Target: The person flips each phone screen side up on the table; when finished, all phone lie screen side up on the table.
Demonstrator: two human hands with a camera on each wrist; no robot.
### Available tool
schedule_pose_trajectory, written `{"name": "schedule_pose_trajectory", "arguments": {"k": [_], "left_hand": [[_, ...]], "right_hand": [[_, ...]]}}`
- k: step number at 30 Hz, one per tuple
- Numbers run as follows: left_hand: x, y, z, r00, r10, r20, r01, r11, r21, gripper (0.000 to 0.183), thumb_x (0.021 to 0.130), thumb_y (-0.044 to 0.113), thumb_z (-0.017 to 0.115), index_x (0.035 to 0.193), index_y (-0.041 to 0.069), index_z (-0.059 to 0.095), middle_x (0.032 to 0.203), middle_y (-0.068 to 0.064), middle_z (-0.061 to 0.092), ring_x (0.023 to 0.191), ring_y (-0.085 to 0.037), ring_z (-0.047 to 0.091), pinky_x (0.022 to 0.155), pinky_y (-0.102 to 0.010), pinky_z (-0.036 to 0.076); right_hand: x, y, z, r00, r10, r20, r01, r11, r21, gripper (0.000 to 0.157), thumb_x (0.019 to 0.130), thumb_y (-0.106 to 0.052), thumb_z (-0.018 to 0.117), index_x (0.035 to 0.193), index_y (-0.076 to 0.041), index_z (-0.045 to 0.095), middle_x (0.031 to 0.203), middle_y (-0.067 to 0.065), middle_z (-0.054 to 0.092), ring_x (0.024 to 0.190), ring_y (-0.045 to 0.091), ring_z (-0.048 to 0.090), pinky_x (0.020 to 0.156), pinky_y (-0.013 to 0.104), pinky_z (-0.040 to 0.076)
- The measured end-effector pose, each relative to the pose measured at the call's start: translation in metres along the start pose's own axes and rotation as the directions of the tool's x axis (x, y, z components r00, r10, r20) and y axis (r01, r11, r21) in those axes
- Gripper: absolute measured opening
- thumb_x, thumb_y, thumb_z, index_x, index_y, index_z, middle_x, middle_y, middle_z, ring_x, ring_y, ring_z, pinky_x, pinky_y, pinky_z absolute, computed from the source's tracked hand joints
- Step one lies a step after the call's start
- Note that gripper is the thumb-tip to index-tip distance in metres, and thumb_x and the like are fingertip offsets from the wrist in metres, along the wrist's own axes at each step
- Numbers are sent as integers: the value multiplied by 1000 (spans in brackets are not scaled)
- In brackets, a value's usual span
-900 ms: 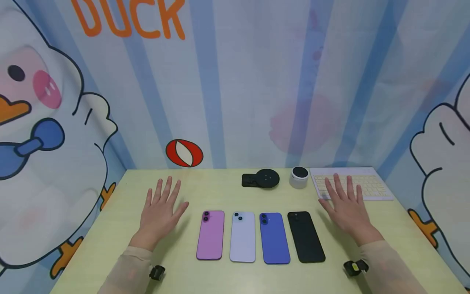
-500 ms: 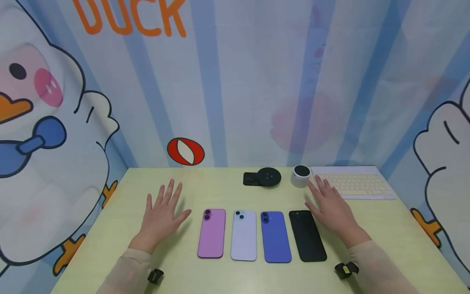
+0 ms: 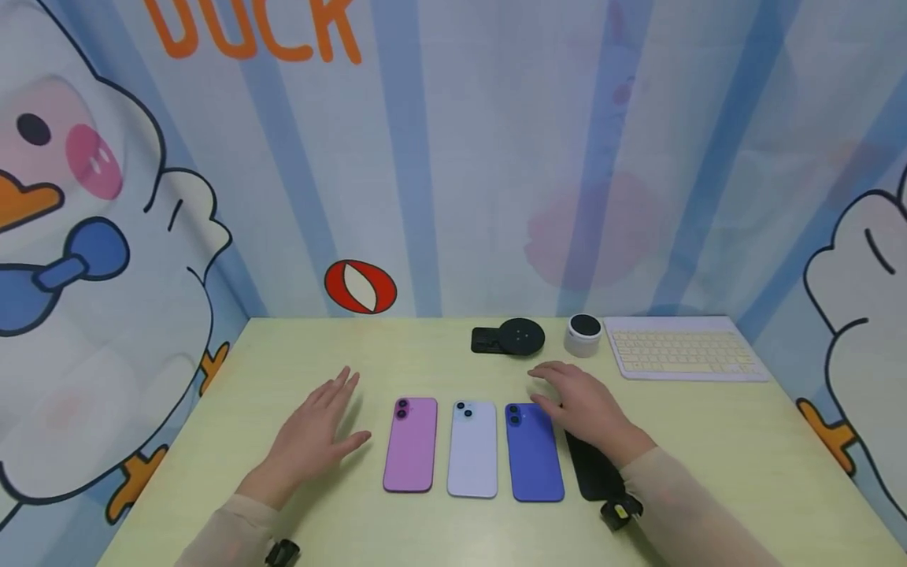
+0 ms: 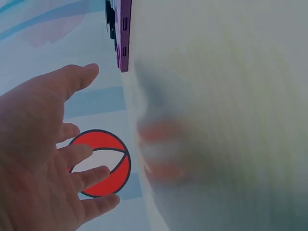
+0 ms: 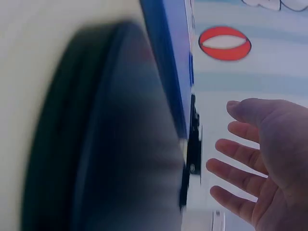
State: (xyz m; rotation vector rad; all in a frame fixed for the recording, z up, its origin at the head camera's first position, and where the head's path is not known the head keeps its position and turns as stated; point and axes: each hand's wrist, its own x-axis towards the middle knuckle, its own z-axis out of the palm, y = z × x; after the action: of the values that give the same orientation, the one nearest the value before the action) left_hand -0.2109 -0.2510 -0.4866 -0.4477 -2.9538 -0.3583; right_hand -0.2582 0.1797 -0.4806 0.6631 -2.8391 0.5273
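Observation:
Four phones would exceed the count, so: several phones lie face down in a row. They are a pink phone [image 3: 410, 449], a pale lilac phone [image 3: 472, 453], a blue phone [image 3: 536, 457] and a black phone [image 3: 591, 468]. My right hand [image 3: 584, 405] hovers over the tops of the black and blue phones, covering part of the black one; its fingers are loosely bent and hold nothing. My left hand [image 3: 312, 433] is held above the table left of the pink phone, fingers extended, with nothing in it. In the left wrist view the pink phone [image 4: 123, 38] shows its edge.
At the back of the table [image 3: 298, 346] lie a black round-headed charger-like device [image 3: 520, 337], a small white cylinder with a black top [image 3: 583, 337] and a white keyboard [image 3: 683, 350]. A printed curtain [image 3: 482, 157] stands behind the table.
My right hand has moved left from beside the keyboard to above the black and blue phones. My left hand has turned and lowered slightly. The phones have stayed in place.

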Motion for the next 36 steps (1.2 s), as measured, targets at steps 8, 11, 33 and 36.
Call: {"name": "schedule_pose_trajectory", "arguments": {"k": [8, 11, 33, 36], "left_hand": [[-8, 5, -2, 999, 3, 47, 2, 993, -114, 91, 85, 46, 82, 159, 12, 42, 164, -6, 42, 145, -37, 44, 111, -58, 44], [-10, 6, -1, 998, 18, 68, -8, 989, -148, 86, 85, 45, 83, 156, 13, 47, 162, -4, 46, 143, -34, 45, 112, -56, 43], [-16, 18, 7, 979, 97, 179, -37, 949, -314, 74, 75, 44, 92, 139, 17, 67, 143, 3, 63, 130, -21, 50, 112, -52, 44], [-15, 20, 6, 978, 94, 188, -32, 950, -310, 75, 73, 45, 92, 138, 17, 67, 142, 3, 64, 129, -21, 50, 111, -52, 45]], "right_hand": [[21, -33, 16, 991, -92, 94, 85, 994, 74, 41, 98, -34, 71, 134, -14, 68, 139, 9, 65, 132, 29, 60, 109, 49, 48], [28, -45, 19, 985, -122, 118, 109, 987, 117, 41, 98, -33, 72, 134, -15, 68, 140, 8, 64, 134, 27, 58, 111, 48, 47], [59, -100, 54, 928, -228, 294, 158, 957, 245, 52, 92, -36, 79, 138, -17, 66, 142, 3, 62, 137, 23, 53, 116, 42, 42], [63, -103, 57, 928, -224, 299, 158, 960, 230, 54, 90, -34, 82, 138, -16, 66, 141, 3, 62, 136, 23, 54, 116, 41, 42]]}}
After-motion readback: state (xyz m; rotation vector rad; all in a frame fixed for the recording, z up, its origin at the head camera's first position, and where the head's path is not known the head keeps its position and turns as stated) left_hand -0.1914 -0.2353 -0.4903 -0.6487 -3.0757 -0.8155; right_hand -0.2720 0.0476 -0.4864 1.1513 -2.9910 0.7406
